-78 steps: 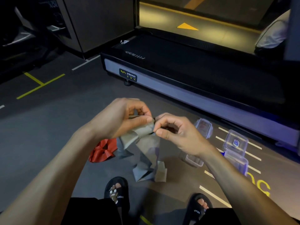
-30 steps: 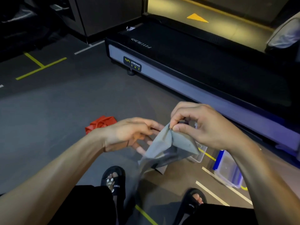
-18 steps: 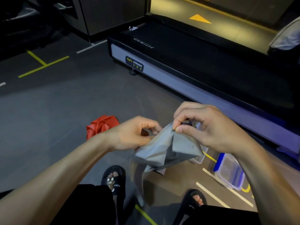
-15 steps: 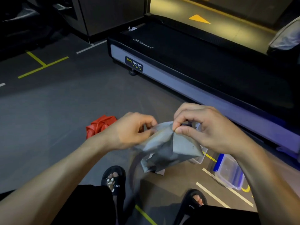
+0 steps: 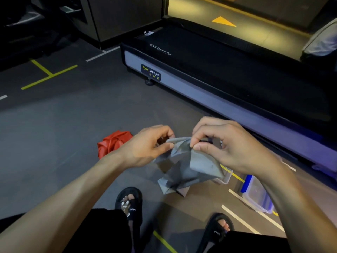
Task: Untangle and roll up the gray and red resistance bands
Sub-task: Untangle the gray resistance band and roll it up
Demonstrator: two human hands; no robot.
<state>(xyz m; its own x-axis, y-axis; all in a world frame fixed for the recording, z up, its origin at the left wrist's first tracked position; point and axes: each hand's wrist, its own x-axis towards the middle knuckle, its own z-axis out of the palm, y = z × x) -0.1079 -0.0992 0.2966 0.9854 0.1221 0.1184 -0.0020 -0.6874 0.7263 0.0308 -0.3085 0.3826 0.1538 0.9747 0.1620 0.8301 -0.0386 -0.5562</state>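
The gray resistance band (image 5: 184,167) hangs crumpled in the air between my hands, above the floor. My left hand (image 5: 145,146) pinches its upper left edge with thumb and fingers. My right hand (image 5: 222,145) pinches the upper edge just to the right, thumb on top of a fold. The band's loose lower folds dangle down to about knee height. The red resistance band (image 5: 113,142) lies bunched on the dark floor to the left, partly hidden behind my left wrist.
A treadmill (image 5: 218,73) runs across the far side. Clear plastic boxes, one with a blue lid (image 5: 255,194), sit on the floor at right under my right forearm. My sandalled feet (image 5: 129,203) are at the bottom. Yellow and white floor lines cross the floor.
My left hand rose and closed in on the band's top edge beside my right hand. The gray band is gathered into a tighter bunch with less of it trailing down.
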